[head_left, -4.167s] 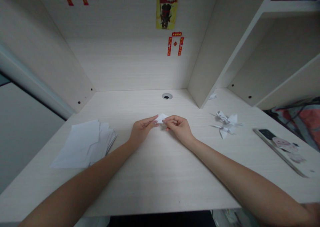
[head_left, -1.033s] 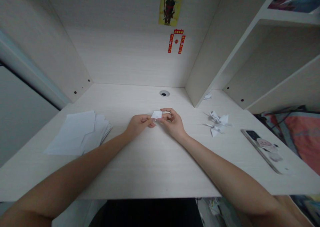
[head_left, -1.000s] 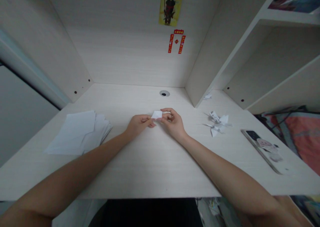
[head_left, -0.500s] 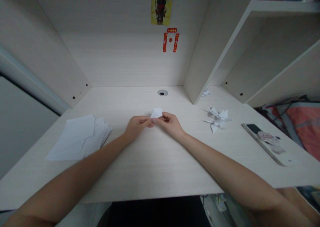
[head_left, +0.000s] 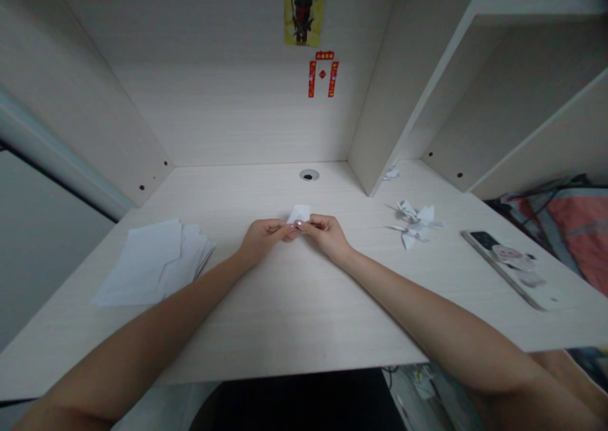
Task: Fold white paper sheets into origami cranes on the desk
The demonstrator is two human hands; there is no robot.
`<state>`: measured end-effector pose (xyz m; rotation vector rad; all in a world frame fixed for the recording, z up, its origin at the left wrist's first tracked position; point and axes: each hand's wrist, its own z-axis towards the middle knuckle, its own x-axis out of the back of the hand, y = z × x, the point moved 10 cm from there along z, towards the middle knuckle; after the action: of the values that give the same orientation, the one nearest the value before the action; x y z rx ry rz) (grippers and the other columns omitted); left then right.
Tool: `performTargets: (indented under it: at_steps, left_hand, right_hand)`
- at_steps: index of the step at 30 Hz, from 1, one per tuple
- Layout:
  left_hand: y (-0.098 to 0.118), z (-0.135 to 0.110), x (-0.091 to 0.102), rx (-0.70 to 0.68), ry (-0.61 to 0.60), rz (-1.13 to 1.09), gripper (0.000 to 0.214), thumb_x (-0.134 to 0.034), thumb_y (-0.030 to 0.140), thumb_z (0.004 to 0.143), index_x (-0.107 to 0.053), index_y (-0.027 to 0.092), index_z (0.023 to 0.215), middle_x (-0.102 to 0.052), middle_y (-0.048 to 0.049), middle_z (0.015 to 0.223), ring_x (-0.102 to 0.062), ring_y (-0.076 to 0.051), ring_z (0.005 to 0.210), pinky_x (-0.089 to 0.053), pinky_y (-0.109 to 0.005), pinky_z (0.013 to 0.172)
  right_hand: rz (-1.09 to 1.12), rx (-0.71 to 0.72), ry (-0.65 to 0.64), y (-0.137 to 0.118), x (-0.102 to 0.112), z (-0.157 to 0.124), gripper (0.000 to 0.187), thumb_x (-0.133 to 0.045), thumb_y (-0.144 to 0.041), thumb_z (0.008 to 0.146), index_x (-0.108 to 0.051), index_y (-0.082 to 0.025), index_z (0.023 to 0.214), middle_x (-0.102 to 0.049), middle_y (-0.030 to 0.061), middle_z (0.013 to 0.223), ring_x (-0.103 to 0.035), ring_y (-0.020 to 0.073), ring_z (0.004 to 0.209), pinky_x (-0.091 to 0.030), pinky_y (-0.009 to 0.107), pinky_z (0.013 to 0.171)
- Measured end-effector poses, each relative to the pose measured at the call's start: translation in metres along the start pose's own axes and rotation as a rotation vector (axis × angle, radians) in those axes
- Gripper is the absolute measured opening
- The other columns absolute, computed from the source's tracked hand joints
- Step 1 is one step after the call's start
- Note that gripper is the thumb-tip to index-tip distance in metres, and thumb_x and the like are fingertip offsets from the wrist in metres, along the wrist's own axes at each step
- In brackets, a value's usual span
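A small folded piece of white paper [head_left: 300, 212] is held up over the middle of the desk, pinched from both sides. My left hand [head_left: 264, 237] is closed on its left lower part, thumb pointing inward. On the other side, my right hand [head_left: 329, 236] grips the same paper, its thumb close to the left one. The fingertips cover the paper's lower edge, so its folds there are hidden. To the right lie several folded white paper figures with pointed ends [head_left: 414, 220]. A stack of white paper sheets [head_left: 149, 253] rests on the left, near my left forearm.
A phone [head_left: 515, 269] in a pale case with a cartoon picture lies at the right. Behind my hands is a round cable hole [head_left: 309, 175]. An upright divider [head_left: 384, 133] stands at the back right. Red and grey fabric [head_left: 560, 222] sits beyond the desk's right side.
My thumbs have shifted slightly on the folded paper and now sit closer together near its lower edge. The view has tilted a little; the other things lie where they were.
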<state>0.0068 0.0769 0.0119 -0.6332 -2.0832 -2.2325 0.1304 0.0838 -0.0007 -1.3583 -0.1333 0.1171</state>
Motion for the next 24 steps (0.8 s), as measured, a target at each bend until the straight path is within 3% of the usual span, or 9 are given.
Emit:
performTargets:
  at_steps: [4, 10, 17, 24]
  left_hand:
    - [-0.0008, 0.0008, 0.0, 0.022, 0.002, -0.011, 0.026, -0.06, 0.037, 0.075, -0.07, 0.013, 0.076, -0.072, -0.0073, 0.075, -0.066, -0.016, 0.069, -0.051, -0.026, 0.07]
    - [-0.0055, 0.0036, -0.0019, 0.017, -0.028, -0.047, 0.03, -0.054, 0.036, 0.08, -0.069, 0.011, 0.084, -0.072, -0.009, 0.081, -0.066, -0.016, 0.07, -0.052, -0.028, 0.072]
    - [-0.0049, 0.0033, -0.0025, -0.02, -0.033, 0.025, 0.03, -0.052, 0.037, 0.081, -0.068, 0.011, 0.08, -0.072, -0.0078, 0.078, -0.066, -0.016, 0.072, -0.052, -0.027, 0.072]
    - [-0.0039, 0.0017, -0.0065, -0.06, -0.05, 0.069, 0.032, -0.053, 0.041, 0.08, -0.068, 0.013, 0.077, -0.071, -0.0055, 0.073, -0.065, -0.015, 0.067, -0.051, -0.025, 0.068]
  right_hand:
    - [0.104, -0.033, -0.009, 0.0055, -0.0001, 0.0021, 0.035, -0.062, -0.049, 0.071, -0.063, -0.017, 0.06, -0.056, -0.0017, 0.056, -0.045, 0.0114, 0.054, -0.033, 0.025, 0.055]
    - [0.182, -0.022, -0.041, 0.0003, -0.0043, 0.004, 0.039, -0.059, -0.054, 0.072, -0.063, -0.017, 0.06, -0.059, 0.0011, 0.06, -0.047, 0.0139, 0.059, -0.034, 0.028, 0.061]
    - [0.125, -0.043, -0.003, 0.004, 0.0012, 0.0035, 0.038, -0.057, -0.052, 0.075, -0.063, -0.016, 0.062, -0.061, 0.0022, 0.064, -0.048, 0.0135, 0.06, -0.034, 0.028, 0.063]
    - [0.019, -0.04, 0.04, 0.001, 0.0047, 0.0019, 0.036, -0.061, -0.048, 0.073, -0.057, -0.016, 0.058, -0.05, -0.0021, 0.055, -0.041, 0.0104, 0.053, -0.031, 0.025, 0.054]
